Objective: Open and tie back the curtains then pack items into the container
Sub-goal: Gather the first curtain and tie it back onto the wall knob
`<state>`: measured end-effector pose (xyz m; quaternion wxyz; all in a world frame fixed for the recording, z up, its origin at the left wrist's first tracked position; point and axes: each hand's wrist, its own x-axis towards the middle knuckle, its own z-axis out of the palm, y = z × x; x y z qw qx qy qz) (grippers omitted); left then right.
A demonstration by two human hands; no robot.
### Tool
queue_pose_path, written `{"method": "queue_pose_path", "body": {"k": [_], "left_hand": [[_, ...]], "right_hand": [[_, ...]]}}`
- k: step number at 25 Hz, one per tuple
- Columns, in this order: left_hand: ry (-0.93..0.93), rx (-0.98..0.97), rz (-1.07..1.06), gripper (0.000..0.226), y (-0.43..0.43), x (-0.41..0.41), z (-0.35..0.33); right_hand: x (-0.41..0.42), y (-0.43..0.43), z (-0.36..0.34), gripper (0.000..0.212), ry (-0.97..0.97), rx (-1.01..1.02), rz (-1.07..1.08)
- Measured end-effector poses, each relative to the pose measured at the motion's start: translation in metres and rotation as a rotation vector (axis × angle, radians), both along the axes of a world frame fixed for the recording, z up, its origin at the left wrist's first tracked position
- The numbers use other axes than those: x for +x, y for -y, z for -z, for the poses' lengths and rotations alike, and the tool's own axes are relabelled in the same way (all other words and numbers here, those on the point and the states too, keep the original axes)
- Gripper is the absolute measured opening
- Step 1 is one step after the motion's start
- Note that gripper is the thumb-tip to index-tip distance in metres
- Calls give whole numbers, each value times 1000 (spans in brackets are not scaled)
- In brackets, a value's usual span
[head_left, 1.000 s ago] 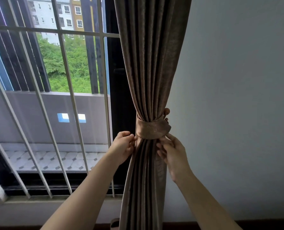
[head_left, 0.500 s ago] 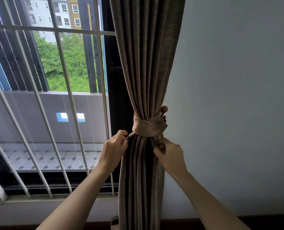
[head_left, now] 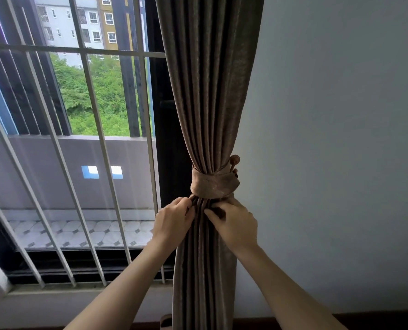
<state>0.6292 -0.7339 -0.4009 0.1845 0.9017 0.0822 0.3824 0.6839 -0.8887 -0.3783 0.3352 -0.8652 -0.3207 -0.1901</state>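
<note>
Right of frame, bare grey wall (head_left: 329, 139) fills everything from the curtain edge outward, dark skirting strip along the bottom. Left half is the window (head_left: 67, 139): white metal bars (head_left: 96, 120) running vertical and slanted, one horizontal rail up top, balcony ledge and tiled floor behind, green trees and apartment blocks further out.

Brown curtain (head_left: 210, 79) hangs down the middle, between window and wall. Fully gathered into one pleated column, wide at top, pinched at the waist, then falling straight to the bottom edge. Dark window frame visible just left of it.

Tie-back band (head_left: 213, 184), same brown fabric, wraps around the curtain at the pinch point, slightly tilted. Small round wall hook knob (head_left: 234, 160) sits just above its right end, against the wall; band end looks looped at it, exact attachment hard to make out.

Both hands just below the band, either side of the column, forearms coming up from the bottom of frame.
- left hand (head_left: 174, 222): fingers curled, pinching a pleat on the curtain's left edge, fingertips touching the band's lower edge.
- right hand (head_left: 234, 222): fingers curled into the folds on the right side, thumb across the front, gripping curtain fabric.
</note>
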Motion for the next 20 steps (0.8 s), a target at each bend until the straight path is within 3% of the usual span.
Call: {"method": "queue_pose_path", "body": {"k": [7, 10, 15, 18, 20], "left_hand": [[25, 50, 108, 27, 22, -40, 1], [22, 18, 103, 21, 32, -35, 2], [-75, -108, 69, 11, 45, -32, 0], [-119, -26, 53, 21, 33, -32, -12], [-65, 10, 113, 22, 21, -39, -26]], "right_hand": [[-3, 14, 6, 15, 48, 20, 51], [-5, 30, 8, 16, 87, -3, -2], [-14, 40, 2, 25, -228, 185, -38], [-12, 40, -8, 14, -155, 94, -55], [-8, 45, -18, 14, -71, 180, -43]]}}
